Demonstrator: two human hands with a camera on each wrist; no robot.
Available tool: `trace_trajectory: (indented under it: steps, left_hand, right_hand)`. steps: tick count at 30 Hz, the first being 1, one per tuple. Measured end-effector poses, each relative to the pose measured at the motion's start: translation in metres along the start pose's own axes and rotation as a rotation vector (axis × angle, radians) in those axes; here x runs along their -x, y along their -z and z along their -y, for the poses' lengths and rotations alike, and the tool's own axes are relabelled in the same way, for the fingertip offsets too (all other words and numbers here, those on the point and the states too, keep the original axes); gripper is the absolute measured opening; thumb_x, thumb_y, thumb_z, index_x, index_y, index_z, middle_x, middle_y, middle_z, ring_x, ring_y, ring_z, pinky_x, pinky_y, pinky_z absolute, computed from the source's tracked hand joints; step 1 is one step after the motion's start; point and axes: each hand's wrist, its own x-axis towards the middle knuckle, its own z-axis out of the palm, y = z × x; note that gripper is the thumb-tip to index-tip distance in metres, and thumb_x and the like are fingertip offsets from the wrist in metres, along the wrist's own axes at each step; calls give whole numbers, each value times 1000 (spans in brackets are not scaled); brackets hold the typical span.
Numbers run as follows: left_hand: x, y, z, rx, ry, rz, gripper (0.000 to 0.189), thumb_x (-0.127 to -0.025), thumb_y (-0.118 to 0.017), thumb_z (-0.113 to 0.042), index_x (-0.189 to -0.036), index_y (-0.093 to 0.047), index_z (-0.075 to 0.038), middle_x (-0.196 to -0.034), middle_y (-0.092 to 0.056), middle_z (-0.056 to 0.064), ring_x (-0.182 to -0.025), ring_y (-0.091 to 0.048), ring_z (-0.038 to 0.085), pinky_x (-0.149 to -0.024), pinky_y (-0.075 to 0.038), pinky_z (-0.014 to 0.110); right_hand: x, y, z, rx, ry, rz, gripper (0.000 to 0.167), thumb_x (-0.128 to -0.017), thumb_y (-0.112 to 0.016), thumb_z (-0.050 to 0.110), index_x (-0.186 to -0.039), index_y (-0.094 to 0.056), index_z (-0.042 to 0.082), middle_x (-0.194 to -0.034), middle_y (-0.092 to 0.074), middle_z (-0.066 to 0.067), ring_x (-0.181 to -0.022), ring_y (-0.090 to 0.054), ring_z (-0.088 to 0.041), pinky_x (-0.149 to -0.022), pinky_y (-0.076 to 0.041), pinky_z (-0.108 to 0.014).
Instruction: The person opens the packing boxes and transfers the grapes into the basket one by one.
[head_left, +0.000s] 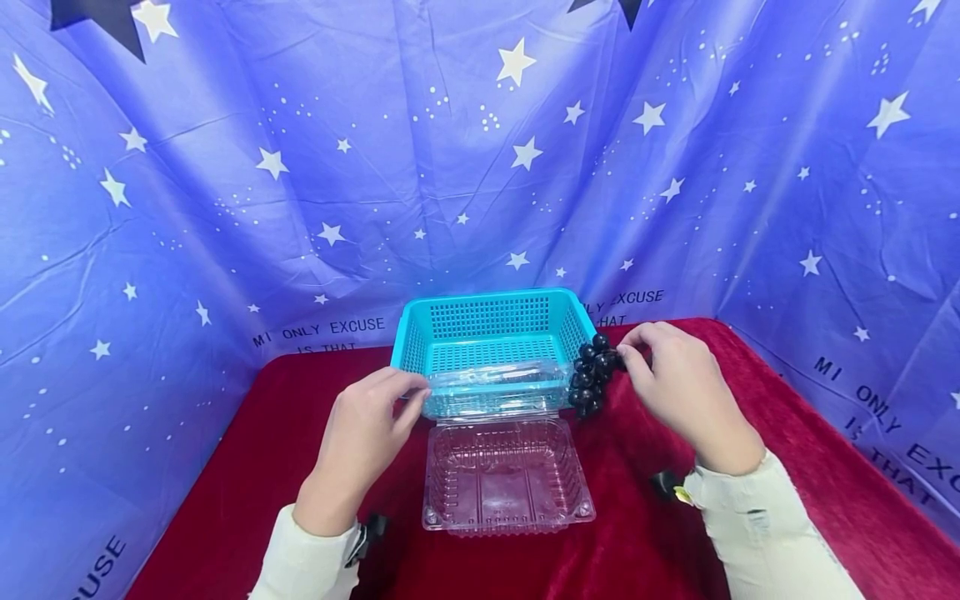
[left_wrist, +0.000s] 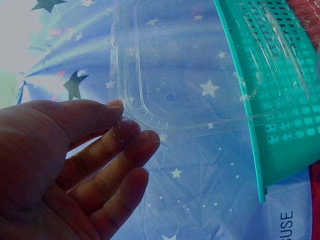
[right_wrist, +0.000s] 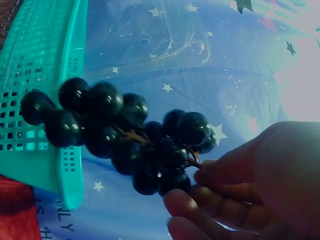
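A clear plastic clamshell box (head_left: 510, 479) lies on the red cloth with its lid (head_left: 498, 392) raised in front of the basket. My left hand (head_left: 375, 429) pinches the lid's left corner between thumb and forefinger, as the left wrist view shows at the lid edge (left_wrist: 142, 107). From my right hand (head_left: 678, 387) hangs a bunch of dark grapes (head_left: 592, 375), pinched by its brown stem (right_wrist: 192, 161) between thumb and fingers. The grapes hang beside the lid's right end, overlapping the basket's right corner in the head view.
A turquoise perforated basket (head_left: 487, 312) stands behind the clamshell box at the back of the table, with no contents showing. Red velvet cloth (head_left: 637, 533) covers the table. A blue star-patterned curtain (head_left: 450, 125) hangs close behind and along both sides.
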Motion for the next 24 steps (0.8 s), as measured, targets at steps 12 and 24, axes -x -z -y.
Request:
trace_trajectory:
  steps: [12, 24]
  left_hand:
    - [0, 0, 0, 1, 1, 6, 10, -88, -83, -12, -96, -80, -17, -88, -75, -4, -69, -62, 8, -59, -53, 25]
    - [0, 0, 0, 0, -2, 6, 10, -88, -83, -13, -96, -80, -16, -88, -75, -4, -70, -62, 8, -59, -54, 25]
  right_hand:
    - [-2, -9, -5, -19, -64, -60, 11, -98, -65, 10, -95, -73, 3, -84, -69, -10, -71, -57, -26, -67, -44, -43]
    - [-2, -15, -8, -61, -104, -117, 11, -98, -65, 10, -97, -72, 1, -85, -71, -14, -70, -59, -27, -65, -45, -42]
